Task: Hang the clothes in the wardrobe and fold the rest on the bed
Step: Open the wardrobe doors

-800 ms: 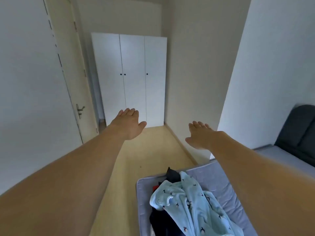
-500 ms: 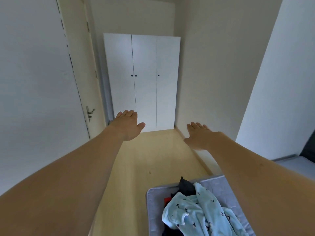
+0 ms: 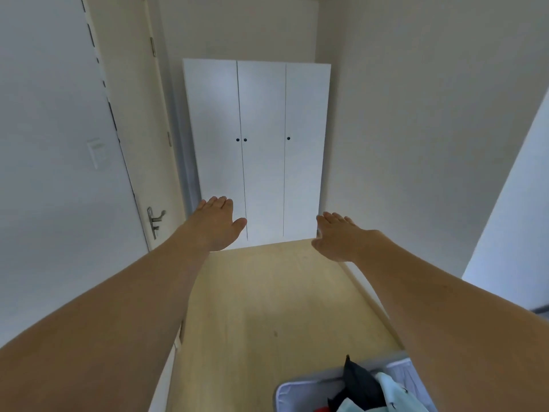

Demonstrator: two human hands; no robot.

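Note:
A white three-door wardrobe [image 3: 261, 144] stands shut at the far end of the room, with small dark knobs on its doors. My left hand [image 3: 215, 223] and my right hand [image 3: 338, 239] are stretched out in front of me, palms down, fingers straight, holding nothing. At the bottom right a pile of clothes [image 3: 371, 391] lies on the corner of the grey bed [image 3: 285, 394]: a black garment, a light blue patterned one and something red beneath.
A closed cream door with a metal handle [image 3: 154, 223] is on the left, a wall switch [image 3: 95, 153] beside it. Light wooden floor [image 3: 267, 307] runs from the bed to the wardrobe. White walls close in on both sides.
The view has swung left and up: the wardrobe is now centred and larger, and the bed with its clothes has slid to the bottom right edge. Both hands stay outstretched and flat.

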